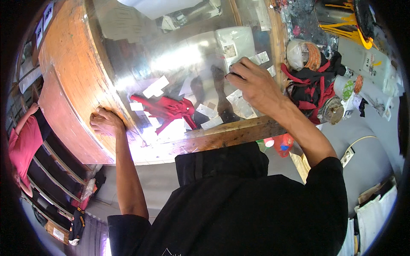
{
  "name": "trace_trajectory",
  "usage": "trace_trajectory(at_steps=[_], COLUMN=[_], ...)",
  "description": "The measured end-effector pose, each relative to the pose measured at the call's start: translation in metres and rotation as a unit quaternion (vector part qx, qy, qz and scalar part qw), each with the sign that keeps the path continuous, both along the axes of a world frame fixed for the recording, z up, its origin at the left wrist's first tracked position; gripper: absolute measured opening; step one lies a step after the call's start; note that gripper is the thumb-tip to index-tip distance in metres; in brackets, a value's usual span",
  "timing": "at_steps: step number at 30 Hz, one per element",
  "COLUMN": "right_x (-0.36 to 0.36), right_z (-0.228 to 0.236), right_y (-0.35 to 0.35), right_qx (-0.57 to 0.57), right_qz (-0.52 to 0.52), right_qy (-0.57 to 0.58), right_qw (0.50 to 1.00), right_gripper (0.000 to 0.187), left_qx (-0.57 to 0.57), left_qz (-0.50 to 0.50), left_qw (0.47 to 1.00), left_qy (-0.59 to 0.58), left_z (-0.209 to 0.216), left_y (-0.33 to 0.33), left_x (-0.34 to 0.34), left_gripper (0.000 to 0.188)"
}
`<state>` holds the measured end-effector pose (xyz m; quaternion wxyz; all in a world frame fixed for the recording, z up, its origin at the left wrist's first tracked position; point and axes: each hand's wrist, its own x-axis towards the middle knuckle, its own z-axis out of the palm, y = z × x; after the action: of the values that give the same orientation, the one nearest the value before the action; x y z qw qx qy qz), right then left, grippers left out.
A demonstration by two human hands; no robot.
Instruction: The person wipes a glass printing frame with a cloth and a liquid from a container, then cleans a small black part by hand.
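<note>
My left hand rests on the wooden board at the left of the glass tabletop, its fingers curled in. Whatever it may hold is hidden. Over the right part of the glass, my right hand has its fingers pinched together. Something small and dark shows at the fingertips, too small to name. Between the hands lies a bunch of dark red fabric strips. White paper pieces are scattered around it, and a pale square-marked sheet lies just beyond my right hand.
A wooden rail borders the glass on my side. To the right are a tape roll, black and red straps and a dark pot with yellow drips. A person in pink stands at the far left beside dark racks.
</note>
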<state>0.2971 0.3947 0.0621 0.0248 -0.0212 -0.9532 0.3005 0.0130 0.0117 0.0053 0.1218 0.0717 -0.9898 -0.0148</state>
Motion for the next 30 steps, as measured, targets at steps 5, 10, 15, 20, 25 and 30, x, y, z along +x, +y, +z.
trace_trajectory(at_steps=[5,10,15,20,25,30], right_x=[-0.021,0.0,-0.019,0.003,-0.022,-0.015], right_z=[-0.005,-0.002,-0.002,-0.003,-0.001,-0.004], right_y=[-0.014,-0.007,-0.047,-0.04,-0.041,-0.025], right_qx=[-0.021,-0.023,-0.024,-0.034,-0.06,-0.001], right_qz=[-0.016,-0.059,-0.127,-0.12,-0.18,-0.135], right_qy=[0.041,0.026,0.02,0.007,0.021,-0.004], right_qw=[0.999,0.998,0.991,0.992,0.982,0.991], right_gripper=[0.016,0.016,0.037,0.035,0.026,0.02], left_qx=[-0.009,-0.013,-0.01,-0.003,0.0,-0.011], left_qz=[0.006,-0.004,0.0,0.0,0.005,0.009], left_qw=[1.0,1.0,1.0,1.0,1.0,1.0], left_qy=[0.003,0.009,0.007,0.007,0.008,0.001], left_z=[0.0,0.0,0.002,0.003,0.002,0.004], left_y=[0.001,0.001,0.002,0.004,0.008,0.007], left_x=[-0.001,0.0,0.003,0.0,0.001,0.001], left_gripper=[0.064,0.063,0.063,0.062,0.063,0.065])
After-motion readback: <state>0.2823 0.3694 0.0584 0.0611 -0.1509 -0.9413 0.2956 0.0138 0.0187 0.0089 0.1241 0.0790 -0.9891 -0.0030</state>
